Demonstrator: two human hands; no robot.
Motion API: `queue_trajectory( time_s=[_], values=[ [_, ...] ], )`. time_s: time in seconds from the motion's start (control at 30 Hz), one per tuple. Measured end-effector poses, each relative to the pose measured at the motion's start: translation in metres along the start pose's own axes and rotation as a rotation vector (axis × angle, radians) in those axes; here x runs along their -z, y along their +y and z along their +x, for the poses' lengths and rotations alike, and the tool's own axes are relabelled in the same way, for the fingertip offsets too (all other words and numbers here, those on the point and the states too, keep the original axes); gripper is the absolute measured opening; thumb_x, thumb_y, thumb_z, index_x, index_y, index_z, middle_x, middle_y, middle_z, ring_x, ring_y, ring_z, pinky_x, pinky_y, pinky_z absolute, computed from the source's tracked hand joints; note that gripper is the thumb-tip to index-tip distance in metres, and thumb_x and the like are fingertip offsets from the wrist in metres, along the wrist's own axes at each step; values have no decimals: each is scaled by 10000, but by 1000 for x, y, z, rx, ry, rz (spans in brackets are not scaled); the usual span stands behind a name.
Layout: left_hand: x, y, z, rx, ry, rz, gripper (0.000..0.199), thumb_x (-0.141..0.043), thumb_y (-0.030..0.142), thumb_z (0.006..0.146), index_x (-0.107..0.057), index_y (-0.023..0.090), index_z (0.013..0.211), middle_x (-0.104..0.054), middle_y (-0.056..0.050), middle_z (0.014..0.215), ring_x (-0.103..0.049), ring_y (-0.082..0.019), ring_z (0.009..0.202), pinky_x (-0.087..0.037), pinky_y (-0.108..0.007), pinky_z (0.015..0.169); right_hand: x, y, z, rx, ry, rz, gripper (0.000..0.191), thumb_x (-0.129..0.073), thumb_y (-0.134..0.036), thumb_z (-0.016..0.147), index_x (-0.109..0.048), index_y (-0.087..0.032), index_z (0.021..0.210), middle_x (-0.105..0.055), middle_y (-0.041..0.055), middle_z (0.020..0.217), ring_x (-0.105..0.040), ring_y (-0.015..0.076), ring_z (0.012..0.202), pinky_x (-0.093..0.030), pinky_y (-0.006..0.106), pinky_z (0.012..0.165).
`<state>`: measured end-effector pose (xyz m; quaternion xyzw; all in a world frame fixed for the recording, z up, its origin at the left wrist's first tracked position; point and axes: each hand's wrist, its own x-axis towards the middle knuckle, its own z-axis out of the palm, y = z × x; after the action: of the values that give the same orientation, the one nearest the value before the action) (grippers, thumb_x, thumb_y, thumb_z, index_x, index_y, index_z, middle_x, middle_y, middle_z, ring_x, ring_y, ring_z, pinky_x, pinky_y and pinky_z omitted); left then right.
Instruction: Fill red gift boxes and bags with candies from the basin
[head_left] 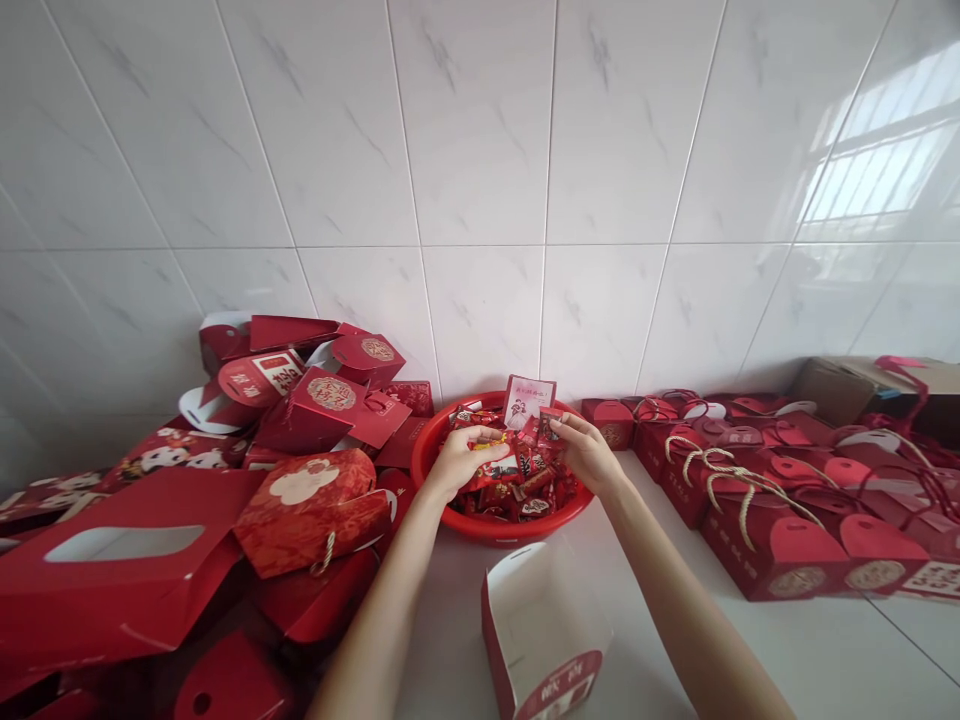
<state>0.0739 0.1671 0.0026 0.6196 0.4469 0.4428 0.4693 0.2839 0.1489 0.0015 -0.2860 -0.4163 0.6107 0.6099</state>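
A round red plastic basin [495,530] full of wrapped candies [536,505] stands against the tiled wall. Over its left side, my left hand [463,460] is closed on a red-and-yellow candy packet [495,470]. My right hand [589,450], above the basin's right side, pinches a small red wrapped candy [551,420] between thumb and fingers. A pink printed card [529,402] leans upright at the back of the basin, between the hands. Below the basin, between my forearms, an open gift box [551,610] shows its white inside, with nothing visible in it.
Red gift boxes [322,400] lie in a loose heap on the left, some with gold emblems. On the right, closed red boxes [795,540] with rope handles [720,470] stand in rows. A brown cardboard box [847,385] is behind them. White tiled wall [480,180] bounds the back.
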Motion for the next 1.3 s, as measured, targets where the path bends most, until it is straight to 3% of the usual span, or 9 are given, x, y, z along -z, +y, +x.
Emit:
queue_trajectory(
  time_s=[0.27, 0.37, 0.5, 0.57, 0.7, 0.77, 0.9, 1.07, 1.3],
  values=[
    [-10, 2, -1, -253, 114, 171, 243, -703, 374, 769, -713, 175, 909, -756, -66, 1005, -682, -246, 1009, -516, -364, 947, -3, 1, -6, -144, -185, -147, 391, -897, -361, 623, -704, -204, 925, -732, 30, 942, -702, 194, 732, -619, 354, 613],
    [-11, 7, -5, -321, 253, 360, 128, -636, 244, 826, -721, 197, 910, -744, -62, 1022, -665, -238, 1045, -489, -365, 999, -3, 2, -7, -120, -176, -191, 377, -892, -340, 627, -701, -205, 924, -727, 28, 940, -701, 201, 796, -622, 347, 643],
    [-11, 14, -10, -407, 457, 653, 238, -577, 94, 809, -760, 222, 889, -721, -82, 1132, -600, -262, 1177, -415, -391, 1089, -6, 1, -7, -42, -88, -170, 325, -870, -348, 651, -705, -205, 891, -732, 29, 951, -691, 194, 833, -608, 338, 708],
    [-12, 12, -12, -364, 281, 693, 263, -566, 82, 786, -779, 225, 845, -753, -71, 1063, -649, -252, 1093, -458, -359, 1031, -7, 0, -7, -14, -56, -158, 320, -857, -356, 660, -708, -207, 901, -735, 33, 997, -686, 194, 866, -602, 334, 737],
    [-16, 2, -11, -41, -356, 817, 326, -596, 68, 655, -796, 244, 842, -789, -42, 897, -718, -249, 888, -519, -297, 821, -6, 1, -7, -18, -24, -144, 313, -853, -367, 640, -699, -216, 867, -743, 26, 959, -690, 201, 841, -593, 334, 740],
    [-17, -1, -9, 40, -441, 888, 444, -614, 62, 602, -791, 260, 958, -788, -56, 1006, -711, -278, 982, -511, -296, 825, -6, 2, -6, -18, -16, -144, 324, -857, -372, 626, -690, -216, 856, -747, 29, 956, -691, 204, 827, -590, 332, 731],
    [-18, 0, -10, 62, -349, 945, 448, -640, 80, 574, -779, 228, 973, -769, -116, 1087, -681, -330, 1076, -500, -306, 807, -6, 3, -6, -12, -6, -146, 345, -857, -382, 615, -681, -216, 861, -750, 30, 972, -683, 193, 773, -587, 333, 697],
    [-17, 5, -12, 69, -323, 915, 107, -700, 141, 568, -713, 197, 658, -742, -47, 726, -696, -262, 771, -462, -277, 640, -6, 1, -7, 9, -7, -122, 316, -852, -370, 628, -684, -221, 851, -751, 28, 1009, -699, 215, 859, -589, 340, 738],
    [-10, 3, -6, -118, 79, 407, 328, -760, 453, 674, -719, 159, 814, -765, -46, 837, -688, -240, 822, -502, -317, 760, -5, -1, -6, 44, -13, -62, 300, -859, -356, 634, -679, -222, 833, -745, 21, 954, -678, 212, 912, -572, 334, 770]
  ],
)
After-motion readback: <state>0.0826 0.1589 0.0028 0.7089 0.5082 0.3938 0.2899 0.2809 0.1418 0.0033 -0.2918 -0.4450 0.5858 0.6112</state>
